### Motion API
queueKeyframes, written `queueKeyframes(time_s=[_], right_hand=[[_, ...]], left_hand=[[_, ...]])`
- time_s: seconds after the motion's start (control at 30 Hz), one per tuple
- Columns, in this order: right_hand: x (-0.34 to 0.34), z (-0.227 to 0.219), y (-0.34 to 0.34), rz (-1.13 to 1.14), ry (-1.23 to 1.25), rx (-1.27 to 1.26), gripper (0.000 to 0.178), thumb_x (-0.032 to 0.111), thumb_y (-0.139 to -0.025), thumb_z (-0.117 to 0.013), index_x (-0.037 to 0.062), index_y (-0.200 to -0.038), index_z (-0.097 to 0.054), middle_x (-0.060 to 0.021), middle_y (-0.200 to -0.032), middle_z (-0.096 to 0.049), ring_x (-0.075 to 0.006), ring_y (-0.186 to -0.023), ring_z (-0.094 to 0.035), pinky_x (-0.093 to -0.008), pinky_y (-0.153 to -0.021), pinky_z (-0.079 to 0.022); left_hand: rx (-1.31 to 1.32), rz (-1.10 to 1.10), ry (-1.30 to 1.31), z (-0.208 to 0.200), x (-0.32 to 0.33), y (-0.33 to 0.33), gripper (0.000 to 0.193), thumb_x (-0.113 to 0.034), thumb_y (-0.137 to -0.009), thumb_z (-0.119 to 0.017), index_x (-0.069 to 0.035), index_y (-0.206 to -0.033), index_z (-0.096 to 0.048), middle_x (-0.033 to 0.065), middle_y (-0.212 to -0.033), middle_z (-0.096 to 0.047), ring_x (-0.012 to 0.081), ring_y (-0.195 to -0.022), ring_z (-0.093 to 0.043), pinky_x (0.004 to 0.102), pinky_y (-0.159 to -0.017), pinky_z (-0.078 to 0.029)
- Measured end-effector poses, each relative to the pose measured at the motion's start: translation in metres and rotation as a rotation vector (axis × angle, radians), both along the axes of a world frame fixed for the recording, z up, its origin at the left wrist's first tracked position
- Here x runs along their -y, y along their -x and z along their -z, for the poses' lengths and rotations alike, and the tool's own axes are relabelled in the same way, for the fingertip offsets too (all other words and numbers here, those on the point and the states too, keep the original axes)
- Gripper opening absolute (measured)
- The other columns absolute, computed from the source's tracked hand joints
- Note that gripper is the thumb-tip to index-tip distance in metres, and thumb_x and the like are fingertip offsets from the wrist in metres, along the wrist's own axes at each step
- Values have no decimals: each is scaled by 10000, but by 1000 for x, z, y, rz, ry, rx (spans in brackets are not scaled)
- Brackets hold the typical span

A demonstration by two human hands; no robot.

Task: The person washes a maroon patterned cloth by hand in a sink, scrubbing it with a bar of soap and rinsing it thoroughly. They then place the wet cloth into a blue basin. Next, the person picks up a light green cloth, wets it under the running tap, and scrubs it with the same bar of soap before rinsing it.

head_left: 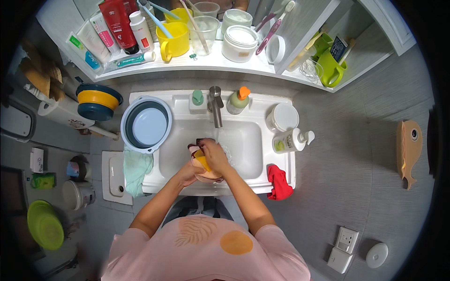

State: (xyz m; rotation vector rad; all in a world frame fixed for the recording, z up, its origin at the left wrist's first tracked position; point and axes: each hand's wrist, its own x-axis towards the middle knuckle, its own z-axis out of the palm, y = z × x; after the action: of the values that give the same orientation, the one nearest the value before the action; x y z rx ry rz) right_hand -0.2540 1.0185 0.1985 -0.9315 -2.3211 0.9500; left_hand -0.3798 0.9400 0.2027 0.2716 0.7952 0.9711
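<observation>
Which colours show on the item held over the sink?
The held item shows yellow, peach and dark maroon, best seen in the head view.

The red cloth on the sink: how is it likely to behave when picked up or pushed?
The red cloth would probably droop, as it lies in soft folds. It seems light, being a small bundle, unless it is wet. Pushed outward, it might slip off, since part seems to overhang the front of the sink.

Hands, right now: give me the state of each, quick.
Left hand: closed, holding the multicoloured cloth over the sink.
Right hand: closed on the same cloth, back of the hand up; its fingertips can't be made out.
</observation>
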Motion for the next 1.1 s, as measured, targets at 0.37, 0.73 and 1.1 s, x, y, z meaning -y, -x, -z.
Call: queueKeyframes(time_s=[0.37,0.73,1.1], right_hand=[[7,-16,-2,-21,-10,-176,337,128,-825,-467,103,-1156,-522,-191,-1266,-411,-381,-1133,-400,-492,-947,-308],[8,6,10,193,241,-312,271,159,-862,-423,48,-1087,-524,-142,-1207,-483,-333,-1154,-415,-461,-962,-311],[26,-33,19,-69,-228,-79,341,191,-830,-482,127,-1163,-517,-125,-1270,-428,-299,-1181,-380,-491,-973,-270]], left_hand=[[-76,21,-79,2,-8,8,712,149,-622,-485,-76,-1283,-347,83,-1233,-464,217,-1149,-469,335,-897,-448],[-32,-94,-31,-8,-14,2,757,164,-556,-422,-35,-1282,-346,118,-1235,-466,261,-1165,-458,359,-971,-387],[7,-103,49,-11,-7,8,675,145,-614,-445,-68,-1250,-383,100,-1203,-484,225,-1126,-486,338,-926,-415]])
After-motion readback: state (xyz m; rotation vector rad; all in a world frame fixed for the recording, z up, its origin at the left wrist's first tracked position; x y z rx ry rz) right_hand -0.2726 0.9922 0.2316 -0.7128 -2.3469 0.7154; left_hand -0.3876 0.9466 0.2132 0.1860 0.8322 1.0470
